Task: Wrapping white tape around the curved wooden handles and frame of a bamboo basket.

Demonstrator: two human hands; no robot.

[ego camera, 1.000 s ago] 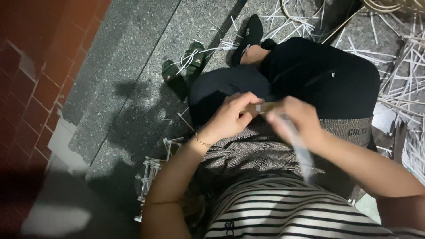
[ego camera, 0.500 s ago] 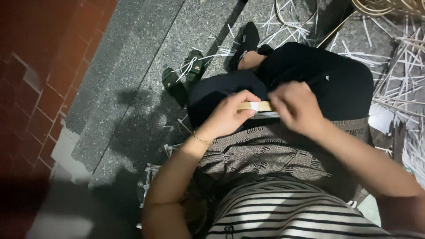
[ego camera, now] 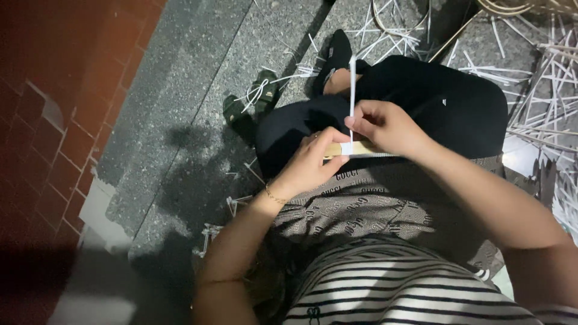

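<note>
Both hands [ego camera: 349,141] grip a flat stick [ego camera: 352,148] above grey stone paving [ego camera: 198,90] littered with white strips [ego camera: 536,78]

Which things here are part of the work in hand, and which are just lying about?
In hand:
left hand and right hand
flat tan wooden stick
thin white strip

Lying about:
scattered white strips on the grey stone floor
dark green sandal

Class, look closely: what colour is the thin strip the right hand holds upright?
White: the strip rises from the right hand, clearest in the head view.
</note>
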